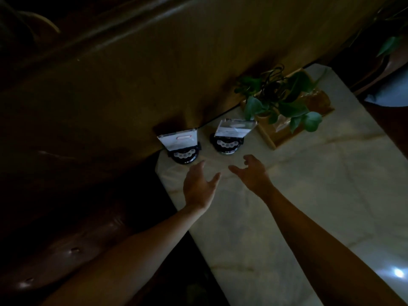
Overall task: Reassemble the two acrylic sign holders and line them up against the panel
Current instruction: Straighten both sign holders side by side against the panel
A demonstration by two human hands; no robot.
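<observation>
Two acrylic sign holders stand side by side on the pale marble table, each a clear plate with a paper insert set in a round black base with white buttons. The left sign holder sits at the table's corner, the right sign holder a short gap beside it. Both back onto the dark brown panel. My left hand hovers just in front of the left holder, fingers spread, touching nothing. My right hand hovers in front of the right holder, fingers apart and empty.
A wooden box with a leafy green plant stands right of the holders against the panel. A dark brown leather seat lies left of the table edge. A bright light reflection shows on the marble at lower right.
</observation>
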